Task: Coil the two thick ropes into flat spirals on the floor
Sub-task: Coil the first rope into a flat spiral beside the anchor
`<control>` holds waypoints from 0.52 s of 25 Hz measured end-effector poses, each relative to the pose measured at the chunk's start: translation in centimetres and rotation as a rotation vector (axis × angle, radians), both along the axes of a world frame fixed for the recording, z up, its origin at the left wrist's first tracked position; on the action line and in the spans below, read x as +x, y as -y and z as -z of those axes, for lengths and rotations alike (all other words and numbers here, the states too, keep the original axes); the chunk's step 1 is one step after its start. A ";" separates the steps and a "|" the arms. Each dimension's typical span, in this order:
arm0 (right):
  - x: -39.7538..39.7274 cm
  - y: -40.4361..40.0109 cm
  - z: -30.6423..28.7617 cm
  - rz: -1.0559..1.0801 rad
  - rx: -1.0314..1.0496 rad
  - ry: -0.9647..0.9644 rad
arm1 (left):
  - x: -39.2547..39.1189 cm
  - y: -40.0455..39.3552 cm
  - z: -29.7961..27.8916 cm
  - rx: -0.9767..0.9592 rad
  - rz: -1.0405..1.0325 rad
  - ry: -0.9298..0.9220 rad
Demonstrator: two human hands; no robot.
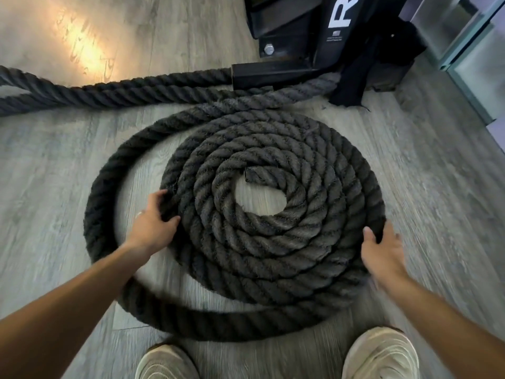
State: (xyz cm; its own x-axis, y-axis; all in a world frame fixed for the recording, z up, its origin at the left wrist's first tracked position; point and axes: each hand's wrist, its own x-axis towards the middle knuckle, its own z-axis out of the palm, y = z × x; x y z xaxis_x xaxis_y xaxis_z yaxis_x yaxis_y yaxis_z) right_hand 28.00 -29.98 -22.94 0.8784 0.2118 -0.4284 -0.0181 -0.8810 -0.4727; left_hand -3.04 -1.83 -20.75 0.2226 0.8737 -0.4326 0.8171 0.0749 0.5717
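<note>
**Hands on the coil's rim, one loose turn left to snug in**

Your left hand (pixel 153 222) curls its fingers over the outer turn of the coil (pixel 273 209) at about nine o'clock, gripping the rope there. Your right hand (pixel 382 250) sits at about four o'clock on the rim; motion blur softens it, but the fingers look fairly spread, touching the rope's outer edge rather than closing round it.

That coil lies flat on the floor (pixel 437 187), directly ahead of your shoes (pixel 379 354), wound tight with a small gap at the centre. One slack loop (pixel 98 203) bows well clear of the coil from eleven round to six o'clock. A straight run of rope (pixel 109 88) stretches along twelve o'clock towards the black frame (pixel 300 36) at one o'clock.

Expect this rope to feel heavy and rough, stiff enough to resist tight bends and to spring outward if released. Take hold of the slack loop with a full wrap of the fingers, close to where it leaves the coil, and slide it inward along the floor instead of lifting.
</note>
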 end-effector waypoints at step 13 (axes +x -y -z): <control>-3.5 1.6 0.1 0.095 0.089 0.033 | 0.8 -0.3 -1.2 0.091 0.093 -0.101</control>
State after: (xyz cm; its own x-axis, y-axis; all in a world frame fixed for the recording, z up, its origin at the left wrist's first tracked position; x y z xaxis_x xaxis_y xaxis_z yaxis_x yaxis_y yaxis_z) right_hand 24.51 -31.60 -22.99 0.9096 0.1628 -0.3823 -0.0830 -0.8304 -0.5510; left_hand -2.20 -1.53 -19.59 0.2638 0.8878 -0.3771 0.8716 -0.0520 0.4874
